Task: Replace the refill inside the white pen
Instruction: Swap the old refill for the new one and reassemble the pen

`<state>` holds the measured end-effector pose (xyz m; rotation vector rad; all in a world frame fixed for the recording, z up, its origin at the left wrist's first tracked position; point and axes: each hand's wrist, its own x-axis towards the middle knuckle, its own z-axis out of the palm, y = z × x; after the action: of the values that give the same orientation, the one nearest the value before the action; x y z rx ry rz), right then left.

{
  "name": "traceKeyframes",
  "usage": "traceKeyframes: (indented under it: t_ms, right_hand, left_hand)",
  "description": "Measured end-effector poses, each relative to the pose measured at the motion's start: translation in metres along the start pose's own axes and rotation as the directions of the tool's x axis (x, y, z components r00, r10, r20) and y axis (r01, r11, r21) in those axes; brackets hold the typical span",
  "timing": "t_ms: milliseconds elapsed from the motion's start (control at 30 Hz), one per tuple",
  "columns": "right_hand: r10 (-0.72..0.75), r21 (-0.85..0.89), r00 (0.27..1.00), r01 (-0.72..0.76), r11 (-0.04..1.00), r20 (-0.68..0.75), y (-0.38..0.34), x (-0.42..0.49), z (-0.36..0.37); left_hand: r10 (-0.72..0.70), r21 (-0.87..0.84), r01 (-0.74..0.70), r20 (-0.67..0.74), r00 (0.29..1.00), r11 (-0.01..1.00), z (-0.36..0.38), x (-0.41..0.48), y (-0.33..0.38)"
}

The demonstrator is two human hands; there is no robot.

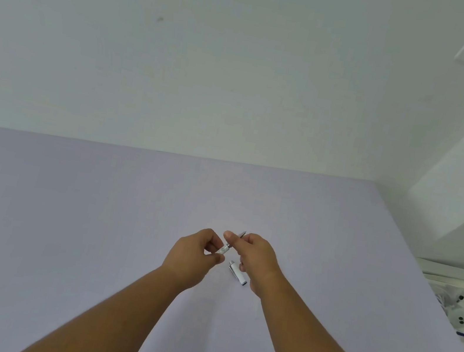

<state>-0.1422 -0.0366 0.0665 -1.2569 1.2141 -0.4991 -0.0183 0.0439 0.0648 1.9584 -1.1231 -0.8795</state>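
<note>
Both hands hold the white pen (226, 248) above the middle of the pale lilac table (94, 213). My left hand (195, 254) pinches the pen's white lower end. My right hand (256, 257) grips the upper end, and the grey tip pokes out above its fingers. The pen is tilted, tip up and to the right. The fingers hide most of the barrel, so I cannot tell whether its parts are joined. A white pen cap (237, 273) with a clip lies on the table just under my right hand.
A white wall (213, 64) rises behind the table's far edge. Off the table's right edge stands white equipment (457, 296) with cables and small dark parts. A white block juts out from the wall at upper right.
</note>
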Motion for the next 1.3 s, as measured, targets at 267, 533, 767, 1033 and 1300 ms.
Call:
traceKeyframes:
  t_ms: [267,533,767,1033,1300]
  right_hand:
    - [0.012,0.064,0.998,-0.015,0.998,0.055,0.003,-0.002,-0.004]
    - [-0.007,0.139,0.997,-0.005,0.990,0.083,0.003,-0.006,-0.003]
    - [-0.030,0.211,0.995,0.008,0.977,0.099,0.004,-0.008,-0.002]
    - [0.006,0.224,0.995,-0.028,0.974,0.101,0.006,-0.007,0.000]
    - [0.043,0.149,0.998,-0.050,0.988,0.047,0.007,-0.008,-0.002]
  left_hand:
    - [-0.001,0.009,0.001,-0.006,1.000,1.000,-0.001,-0.001,0.003]
    - [0.001,0.025,-0.001,-0.001,1.000,1.000,-0.001,-0.004,0.006]
    - [-0.018,0.019,0.018,-0.013,1.000,1.000,-0.001,-0.007,0.005]
    - [-0.014,0.024,0.014,-0.020,1.000,1.000,0.000,-0.010,0.007]
    - [-0.015,0.027,0.016,-0.024,1.000,1.000,0.004,-0.012,0.009]
